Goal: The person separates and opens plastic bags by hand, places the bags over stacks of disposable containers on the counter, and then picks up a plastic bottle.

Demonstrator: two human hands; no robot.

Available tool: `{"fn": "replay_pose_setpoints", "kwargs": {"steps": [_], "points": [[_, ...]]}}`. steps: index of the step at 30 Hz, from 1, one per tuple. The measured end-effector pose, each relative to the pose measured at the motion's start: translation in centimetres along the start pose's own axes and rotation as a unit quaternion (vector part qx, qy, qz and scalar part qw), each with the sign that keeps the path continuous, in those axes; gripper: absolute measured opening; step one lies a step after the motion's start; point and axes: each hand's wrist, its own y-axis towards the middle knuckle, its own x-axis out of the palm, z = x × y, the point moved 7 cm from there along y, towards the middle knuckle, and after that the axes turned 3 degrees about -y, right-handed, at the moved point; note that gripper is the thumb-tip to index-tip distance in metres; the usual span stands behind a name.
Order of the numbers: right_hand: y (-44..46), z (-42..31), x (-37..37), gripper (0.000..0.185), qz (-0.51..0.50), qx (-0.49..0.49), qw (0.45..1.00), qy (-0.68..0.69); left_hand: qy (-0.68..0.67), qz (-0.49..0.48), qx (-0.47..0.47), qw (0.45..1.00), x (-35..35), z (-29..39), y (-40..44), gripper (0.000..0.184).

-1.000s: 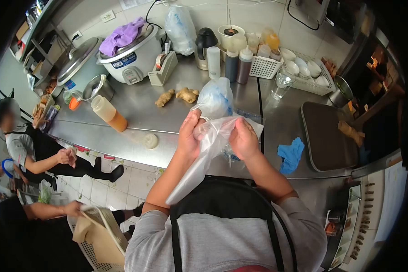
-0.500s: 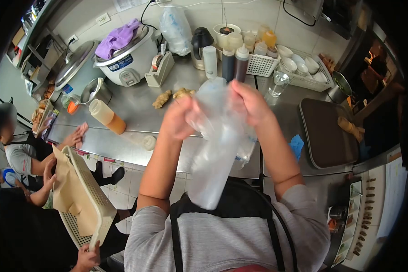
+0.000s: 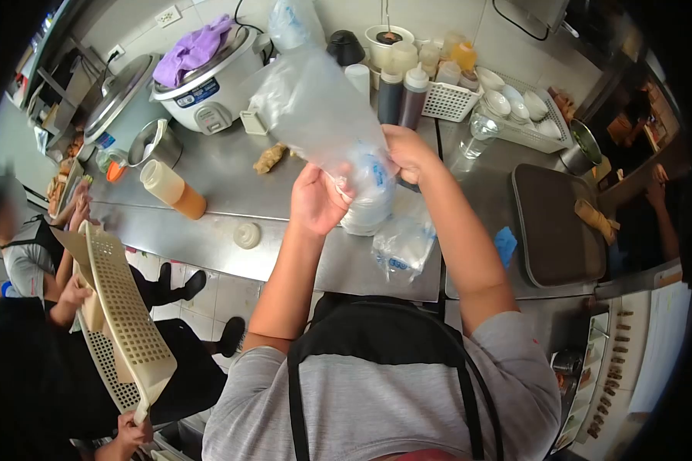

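Observation:
A clear plastic bag (image 3: pixel 315 100) is stretched upward over the counter, its lower part between my two hands. My left hand (image 3: pixel 321 201) closes on its lower left edge, palm partly turned up. My right hand (image 3: pixel 409 156) pinches the bag from the right side, some fingertips hidden behind the plastic. Just under my hands sits a clear wrapped bundle with blue print (image 3: pixel 370 203); what is inside it looks white and I cannot make it out. Beside that, a crumpled clear bag with blue print (image 3: pixel 405 247) lies near the counter edge.
On the counter stand a squeeze bottle of orange sauce (image 3: pixel 174 190), a small round lid (image 3: pixel 246 235), ginger (image 3: pixel 270 158), a rice cooker (image 3: pixel 211 100), dark sauce bottles (image 3: pixel 414 98) and a brown tray (image 3: pixel 550 230). At left, another person holds a perforated basket (image 3: pixel 123 300).
The plastic bag has swung from hanging down toward my chest to extending up over the counter. My hands have lowered slightly. At left, the co-worker's basket has tilted and shifted.

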Motion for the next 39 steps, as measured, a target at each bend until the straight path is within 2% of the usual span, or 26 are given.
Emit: {"fn": "replay_pose_setpoints", "kwargs": {"steps": [4, 7, 8, 11, 14, 18, 21, 23, 26, 28, 30, 32, 35, 38, 39], "points": [[-2.1, 0.0, 0.8, 0.021, 0.018, 0.016, 1.000, 0.002, -0.017, -0.024, -0.024, 0.999, -1.2, -0.2, 0.3, 0.029], [-2.2, 1.3, 0.8, 0.021, 0.039, 0.049, 0.996, 0.057, -0.032, 0.022, -0.031, 0.999, -2.4, -0.4, 0.2, 0.028], [-2.5, 1.4, 0.7, 0.021, 0.052, 0.050, 0.995, 0.074, -0.016, 0.087, -0.037, 0.995, -3.2, -0.6, 0.0, 0.028], [-2.0, 4.4, -1.0, 0.023, 0.057, 0.069, 0.996, 0.007, -0.003, 0.072, -0.059, 0.996, -5.7, -1.8, -0.4, 0.028], [-2.3, 5.4, -0.4, 0.025, 0.060, 0.070, 0.995, 0.024, 0.045, 0.144, -0.050, 0.987, -6.3, -1.9, -1.4, 0.028], [-2.0, 6.3, -1.3, 0.026, 0.095, 0.068, 0.993, 0.004, 0.083, 0.148, -0.051, 0.984, -8.4, -1.6, -0.8, 0.029], [-1.7, 7.0, -1.8, 0.028, 0.115, 0.072, 0.991, 0.017, 0.104, 0.208, -0.022, 0.972, -9.7, -1.5, -0.9, 0.027], [-1.5, 8.0, -2.1, 0.029, 0.122, 0.074, 0.989, 0.031, 0.127, 0.197, -0.031, 0.972, -10.7, -1.6, -1.0, 0.029], [-2.2, 6.6, -1.4, 0.028, 0.103, 0.083, 0.990, -0.058, 0.188, 0.209, -0.002, 0.960, -9.7, -1.0, -1.1, 0.025], [-1.7, 6.8, -2.2, 0.027, 0.116, -0.050, 0.972, -0.197, 0.244, 0.242, 0.037, 0.938, -9.3, -0.5, -1.2, 0.022], [-2.0, 6.1, -2.3, 0.029, 0.124, -0.134, 0.934, -0.308, 0.307, 0.292, 0.078, 0.902, -9.4, 0.0, -1.4, 0.019], [-3.0, 4.7, -1.8, 0.034, 0.129, -0.168, 0.894, -0.394, 0.368, 0.302, 0.061, 0.877, -9.5, 0.4, -1.5, 0.019], [-3.8, 4.9, -2.7, 0.047, 0.134, -0.157, 0.947, -0.246, 0.417, 0.285, 0.061, 0.861, -8.6, 1.2, -0.9, 0.021], [-6.0, 1.9, -1.1, 0.064, 0.052, -0.304, 0.951, -0.012, 0.477, 0.288, 0.030, 0.830, -9.4, 2.6, -0.8, 0.028], [-6.6, 0.8, -0.2, 0.068, 0.030, -0.331, 0.943, -0.006, 0.503, 0.290, 0.016, 0.814, -9.6, 3.0, -0.6, 0.031]]}}
